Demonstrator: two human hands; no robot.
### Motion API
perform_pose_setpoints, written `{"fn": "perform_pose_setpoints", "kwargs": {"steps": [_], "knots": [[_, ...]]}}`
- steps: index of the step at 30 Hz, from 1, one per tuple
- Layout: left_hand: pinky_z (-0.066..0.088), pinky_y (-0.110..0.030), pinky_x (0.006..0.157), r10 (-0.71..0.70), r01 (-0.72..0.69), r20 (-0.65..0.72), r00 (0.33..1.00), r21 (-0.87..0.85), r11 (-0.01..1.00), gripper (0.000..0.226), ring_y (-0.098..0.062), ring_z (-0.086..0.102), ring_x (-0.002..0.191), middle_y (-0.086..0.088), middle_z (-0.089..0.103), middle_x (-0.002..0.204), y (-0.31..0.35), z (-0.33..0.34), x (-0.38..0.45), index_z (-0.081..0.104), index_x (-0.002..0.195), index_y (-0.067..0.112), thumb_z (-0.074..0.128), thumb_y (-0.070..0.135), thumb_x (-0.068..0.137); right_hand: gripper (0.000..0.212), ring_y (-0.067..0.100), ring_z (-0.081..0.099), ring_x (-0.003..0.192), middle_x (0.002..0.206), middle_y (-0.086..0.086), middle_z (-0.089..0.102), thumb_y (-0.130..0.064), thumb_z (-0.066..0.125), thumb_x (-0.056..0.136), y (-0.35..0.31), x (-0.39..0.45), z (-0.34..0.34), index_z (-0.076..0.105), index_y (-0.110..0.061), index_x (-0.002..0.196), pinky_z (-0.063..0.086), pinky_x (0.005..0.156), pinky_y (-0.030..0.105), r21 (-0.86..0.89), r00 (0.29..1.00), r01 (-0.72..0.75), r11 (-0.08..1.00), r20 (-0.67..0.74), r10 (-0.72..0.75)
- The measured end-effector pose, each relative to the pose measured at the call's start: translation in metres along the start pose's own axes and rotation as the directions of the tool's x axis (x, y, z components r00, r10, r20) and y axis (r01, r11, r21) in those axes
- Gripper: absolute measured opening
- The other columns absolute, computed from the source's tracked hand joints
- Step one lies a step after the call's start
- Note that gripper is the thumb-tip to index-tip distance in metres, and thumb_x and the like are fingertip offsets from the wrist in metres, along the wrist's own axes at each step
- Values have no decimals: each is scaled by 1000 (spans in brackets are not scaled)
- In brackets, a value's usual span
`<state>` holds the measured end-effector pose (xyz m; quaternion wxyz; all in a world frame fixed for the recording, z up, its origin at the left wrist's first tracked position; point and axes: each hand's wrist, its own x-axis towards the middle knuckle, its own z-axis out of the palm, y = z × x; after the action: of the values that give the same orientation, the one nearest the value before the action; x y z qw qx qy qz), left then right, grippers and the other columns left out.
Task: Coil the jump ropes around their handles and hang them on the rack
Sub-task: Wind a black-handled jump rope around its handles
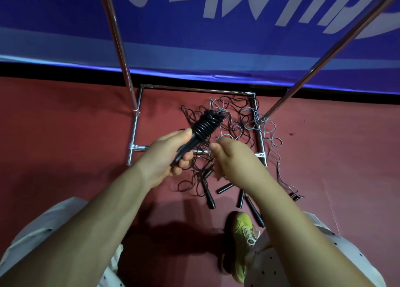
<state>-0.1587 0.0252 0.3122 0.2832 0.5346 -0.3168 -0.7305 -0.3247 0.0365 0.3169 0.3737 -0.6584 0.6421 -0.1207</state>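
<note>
My left hand [166, 157] grips a pair of black jump rope handles [186, 150], held tilted up to the right. Black rope is wound in tight coils [206, 125] round their upper half. My right hand [236, 159] is just right of the handles with curled fingers; it seems to pinch the rope's loose end, which is hard to see. Below, a tangle of dark and grey ropes [236, 122] lies on the red floor inside the rack's base. Loose black handles [210, 198] [225, 188] lie nearer to me.
The metal rack's base frame [135, 126] rests on the floor, with two slanted poles [118, 40] [324, 55] rising past my head. A blue banner [194, 38] stands behind. A yellow-green shoe [240, 241] is at the lower right.
</note>
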Motion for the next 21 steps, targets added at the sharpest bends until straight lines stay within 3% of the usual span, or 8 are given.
{"fn": "perform_pose_setpoints", "kwargs": {"steps": [2,4,7,10,16,18,20,21], "knots": [[26,-19,45,83,-70,-101,991,122,990,22,-7,38,48,4,47,57,-5,3,4,62,87,24,47,37,97,28,37,57,83,84,16,64,-35,41,101,-5,-1,9,52,-12,89,39,65,37,-281,997,-11,960,-72,-10],[31,-16,47,182,-148,-141,973,221,964,20,-5,41,49,5,49,59,-10,3,9,65,87,24,50,32,97,27,36,55,80,83,16,63,-36,42,100,-8,-4,14,51,-14,87,32,62,36,-279,994,18,960,-96,-46],[38,-15,55,290,-242,-141,946,285,927,14,3,47,50,9,54,62,-14,2,14,67,90,28,55,23,95,36,15,42,57,60,-3,47,-33,42,101,-9,-6,10,42,-18,69,27,56,33,40,996,32,999,-87,-29],[42,-5,70,393,-325,-93,915,407,854,29,12,58,71,21,64,79,-16,6,14,66,106,35,65,13,88,45,5,29,44,50,-11,37,-44,37,101,-3,-4,10,48,-17,66,24,48,24,397,995,-92,913,13,94],[33,-2,78,490,-342,-11,872,703,624,52,-1,54,92,16,52,94,-22,5,14,56,132,30,71,25,83,46,6,26,38,42,-12,33,-47,42,98,2,3,13,46,-19,61,21,50,28,555,974,-207,806,35,226],[39,-6,76,388,-330,5,922,534,778,38,3,57,84,18,57,90,-19,4,13,60,121,34,68,32,84,44,7,28,41,43,-13,35,-47,40,99,5,4,11,48,-20,65,22,52,28,536,979,-174,826,5,203],[45,-25,74,146,-145,5,989,135,980,26,-9,61,72,6,66,79,-11,4,8,61,103,25,56,43,85,42,5,32,47,47,-15,38,-44,36,101,6,2,9,47,-21,68,25,55,27,476,991,-94,874,-40,129],[45,-30,71,15,-14,72,997,-11,1000,32,-15,62,67,-1,68,76,-6,1,4,61,98,18,47,46,89,39,2,35,49,50,-16,42,-42,36,102,4,0,7,45,-24,68,27,56,26,456,996,-38,889,-56,71]]}}
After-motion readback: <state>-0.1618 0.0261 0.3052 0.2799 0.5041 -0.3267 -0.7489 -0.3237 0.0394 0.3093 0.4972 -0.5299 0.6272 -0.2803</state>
